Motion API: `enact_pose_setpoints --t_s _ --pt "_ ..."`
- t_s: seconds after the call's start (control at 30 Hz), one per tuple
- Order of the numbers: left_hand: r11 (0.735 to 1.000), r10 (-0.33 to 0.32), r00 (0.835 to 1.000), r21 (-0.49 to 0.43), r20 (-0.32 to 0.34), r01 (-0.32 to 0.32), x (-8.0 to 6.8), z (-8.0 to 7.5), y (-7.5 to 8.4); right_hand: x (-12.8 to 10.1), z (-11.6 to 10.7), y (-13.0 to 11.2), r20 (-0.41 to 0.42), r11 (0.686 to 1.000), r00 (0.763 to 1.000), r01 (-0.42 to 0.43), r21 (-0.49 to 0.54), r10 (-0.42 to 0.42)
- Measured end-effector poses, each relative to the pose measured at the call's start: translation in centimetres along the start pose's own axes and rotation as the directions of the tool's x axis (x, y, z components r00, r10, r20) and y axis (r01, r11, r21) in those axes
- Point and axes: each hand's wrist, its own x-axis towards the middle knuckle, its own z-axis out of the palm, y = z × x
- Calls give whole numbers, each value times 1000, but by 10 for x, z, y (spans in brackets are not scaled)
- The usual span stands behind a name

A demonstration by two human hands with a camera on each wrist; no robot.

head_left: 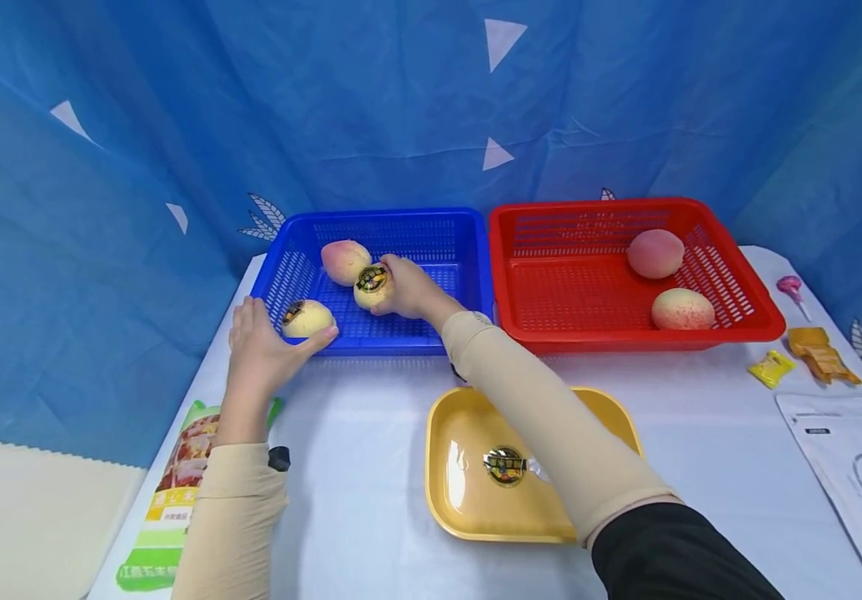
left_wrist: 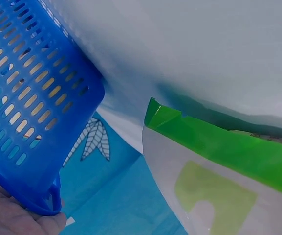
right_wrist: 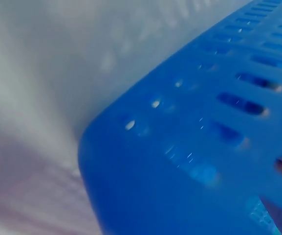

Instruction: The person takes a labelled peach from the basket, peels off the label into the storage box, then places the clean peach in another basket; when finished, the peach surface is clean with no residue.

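Observation:
In the head view a blue basket (head_left: 393,342) holds several peaches. My right hand (head_left: 410,287) reaches into it and grips a pale peach (head_left: 368,293) with a round dark sticker on top. That one sits beside a pink-and-yellow peach (head_left: 345,262). My left hand (head_left: 260,346) rests at the basket's front left corner, thumb spread along the front rim, close to another stickered peach (head_left: 311,319). The left wrist view has the left hand (left_wrist: 21,215) against the rim of the basket (left_wrist: 38,166). Only the basket's slotted wall (right_wrist: 145,166) shows in the right wrist view.
A red basket (head_left: 626,336) with two peaches stands to the right. A yellow tray (head_left: 468,521) lies in front, partly under my right forearm. Left is a green-edged food packet (head_left: 149,533). Wrapped sweets (head_left: 821,354), a lollipop (head_left: 791,287) and a white pouch (head_left: 844,467) lie right.

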Motion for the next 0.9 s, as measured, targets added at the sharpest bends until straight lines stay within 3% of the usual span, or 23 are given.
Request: enact_pose_setpoints --t_s 0.13,0.37,0.7,0.9 --pt "1000 11 1000 -2 0 -11 -1 0 1 -6 -5 -1 -35 999 999 36 -29 -37" --pt "1000 26 1000 0 12 -26 -2 0 0 -23 -20 -5 -83 997 994 70 37 -67" --pt "1000 12 999 -25 31 -11 -1 -2 1 -62 -47 -17 -69 987 986 156 26 -154" --pt "987 142 988 -67 -62 -147 -9 -4 16 -94 -68 -23 -86 974 971 225 25 -222"
